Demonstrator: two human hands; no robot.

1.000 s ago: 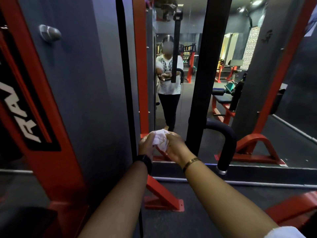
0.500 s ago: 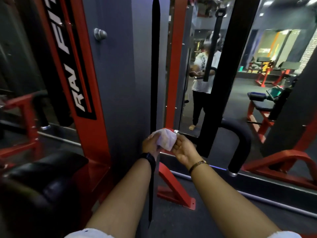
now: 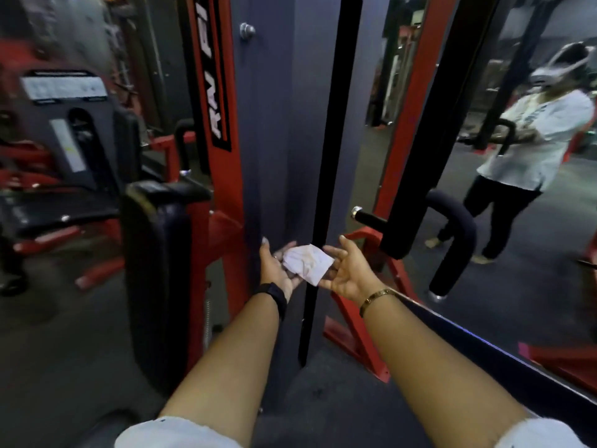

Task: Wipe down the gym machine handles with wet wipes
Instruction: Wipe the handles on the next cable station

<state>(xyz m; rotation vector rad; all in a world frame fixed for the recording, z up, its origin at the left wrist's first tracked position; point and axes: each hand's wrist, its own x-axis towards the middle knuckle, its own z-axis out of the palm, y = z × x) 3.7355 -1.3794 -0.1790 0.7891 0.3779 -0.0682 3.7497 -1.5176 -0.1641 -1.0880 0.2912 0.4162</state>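
Head view: at frame centre a crumpled white wet wipe [image 3: 307,263] lies across the loosely spread fingers of left hand [image 3: 276,270] and right hand [image 3: 347,273], neither gripping. The black padded curved handle [image 3: 458,227], right of centre, is untouched; wiping it seems pending.

White sleeves [image 3: 174,431], black watch [image 3: 274,295] (left wrist), gold bracelet [image 3: 376,299].

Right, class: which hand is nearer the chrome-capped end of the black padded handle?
Right. The right hand sits just below the capped end of the black padded handle; the left hand is farther left, beyond the wet wipe.
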